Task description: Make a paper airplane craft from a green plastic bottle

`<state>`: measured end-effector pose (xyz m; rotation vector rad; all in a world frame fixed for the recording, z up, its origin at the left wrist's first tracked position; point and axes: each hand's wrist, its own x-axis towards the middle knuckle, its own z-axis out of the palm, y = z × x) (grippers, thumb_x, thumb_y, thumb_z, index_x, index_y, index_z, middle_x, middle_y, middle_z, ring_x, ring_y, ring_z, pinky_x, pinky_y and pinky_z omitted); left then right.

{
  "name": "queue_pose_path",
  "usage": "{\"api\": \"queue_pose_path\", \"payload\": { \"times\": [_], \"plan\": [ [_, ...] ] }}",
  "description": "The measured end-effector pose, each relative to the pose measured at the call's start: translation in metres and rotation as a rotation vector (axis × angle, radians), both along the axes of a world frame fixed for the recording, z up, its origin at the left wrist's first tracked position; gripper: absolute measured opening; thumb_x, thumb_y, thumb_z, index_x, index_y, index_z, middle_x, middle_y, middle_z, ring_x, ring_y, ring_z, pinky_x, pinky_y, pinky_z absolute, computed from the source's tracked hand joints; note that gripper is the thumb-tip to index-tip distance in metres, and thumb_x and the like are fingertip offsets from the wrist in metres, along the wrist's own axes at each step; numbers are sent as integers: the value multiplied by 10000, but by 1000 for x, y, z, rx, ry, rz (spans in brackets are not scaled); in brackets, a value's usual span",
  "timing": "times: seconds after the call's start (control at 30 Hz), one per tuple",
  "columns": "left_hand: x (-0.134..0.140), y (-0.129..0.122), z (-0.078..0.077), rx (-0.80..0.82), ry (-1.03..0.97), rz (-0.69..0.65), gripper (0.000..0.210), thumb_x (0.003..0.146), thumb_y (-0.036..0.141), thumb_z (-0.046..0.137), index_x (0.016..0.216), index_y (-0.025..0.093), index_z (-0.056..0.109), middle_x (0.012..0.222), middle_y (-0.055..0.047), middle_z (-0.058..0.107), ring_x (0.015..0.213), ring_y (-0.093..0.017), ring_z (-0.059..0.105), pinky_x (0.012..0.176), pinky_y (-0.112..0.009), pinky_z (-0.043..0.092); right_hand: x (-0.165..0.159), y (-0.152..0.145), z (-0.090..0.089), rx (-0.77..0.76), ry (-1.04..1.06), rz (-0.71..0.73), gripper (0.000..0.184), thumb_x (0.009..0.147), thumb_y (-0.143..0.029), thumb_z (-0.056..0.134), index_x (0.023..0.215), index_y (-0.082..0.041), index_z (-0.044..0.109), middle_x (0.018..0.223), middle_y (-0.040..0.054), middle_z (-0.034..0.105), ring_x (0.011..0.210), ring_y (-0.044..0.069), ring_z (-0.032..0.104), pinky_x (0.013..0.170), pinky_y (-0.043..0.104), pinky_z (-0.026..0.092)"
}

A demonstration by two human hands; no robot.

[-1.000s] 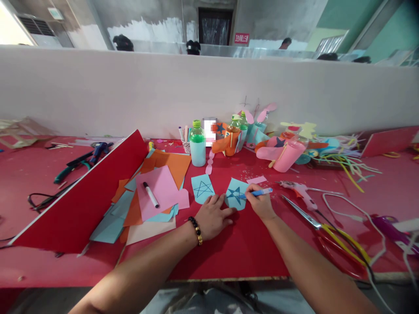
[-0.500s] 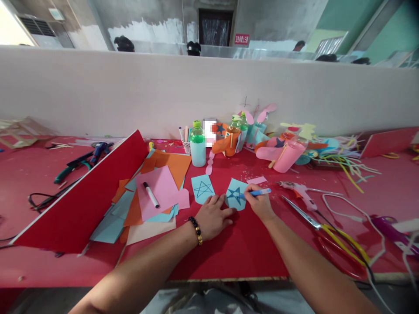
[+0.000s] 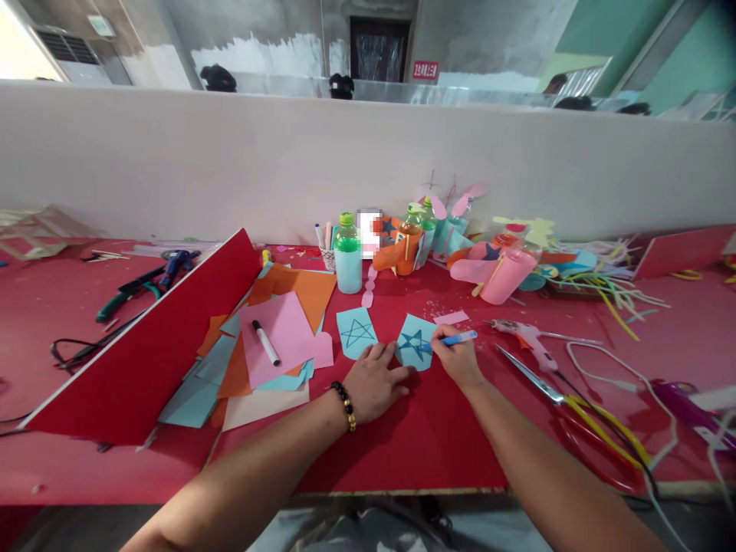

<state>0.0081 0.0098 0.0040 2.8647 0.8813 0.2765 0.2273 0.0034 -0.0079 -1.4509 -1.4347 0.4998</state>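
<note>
My right hand (image 3: 458,359) is closed round a blue marker (image 3: 454,340), its tip on a light-blue paper piece (image 3: 418,360) that bears a dark-blue star, partly filled in. Flat on the table, my left hand (image 3: 376,383) has its fingers spread, with fingertips at the lower left edge of that piece. Just beyond it lies a second light-blue piece (image 3: 346,320) with a star drawn in outline. A black-and-white marker (image 3: 265,343) rests on a pink sheet (image 3: 287,314) to the left. Behind the pieces stands a green-capped bottle (image 3: 348,272) wrapped in light blue.
Large scissors (image 3: 555,395) and a pink glue gun (image 3: 529,337) with cords lie to the right. Paper-decorated bottles (image 3: 509,274) stand at the back. A red board (image 3: 143,353) leans upright at left, beside stacked coloured paper (image 3: 195,399). A white partition (image 3: 230,161) runs behind.
Both hands stay in nearly the same place, and the marker remains on the right-hand star. Beyond the partition, a person's head has shifted to the right.
</note>
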Motion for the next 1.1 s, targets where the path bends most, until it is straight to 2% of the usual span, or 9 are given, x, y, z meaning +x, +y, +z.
{"api": "queue_pose_path", "payload": {
  "times": [0.23, 0.4, 0.57, 1.1],
  "plan": [
    [0, 0, 0, -10, -2, 5, 384, 915, 480, 491, 1285, 381, 526, 1430, -84, 348, 1217, -304, 374, 1027, -486, 326, 0, 1, 0, 10, -2, -11, 149, 755, -206, 503, 609, -206, 470, 517, -56, 410, 503, 109, 378, 490, 245, 297],
    [0, 1, -1, -3, -19, 3, 388, 909, 479, 502, 1282, 377, 533, 1430, -71, 350, 1208, -297, 372, 1027, -479, 326, 0, 0, 0, 11, -7, -9, 159, 733, -194, 512, 585, -208, 455, 493, -62, 375, 488, 106, 358, 480, 246, 280],
    [0, 0, 1, -8, -11, -2, 384, 917, 474, 492, 1286, 376, 531, 1428, -72, 354, 1201, -292, 377, 1029, -479, 320, 1, 0, -1, 13, 0, -19, 141, 749, -200, 508, 612, -204, 476, 515, -55, 417, 504, 108, 383, 494, 246, 298],
    [0, 1, -1, -1, -17, 3, 390, 911, 484, 496, 1287, 386, 525, 1424, -78, 344, 1212, -298, 372, 1034, -480, 320, 0, -1, 1, 10, 25, 35, 140, 700, -181, 505, 573, -205, 451, 484, -66, 367, 479, 99, 340, 470, 239, 265]
  ]
}}
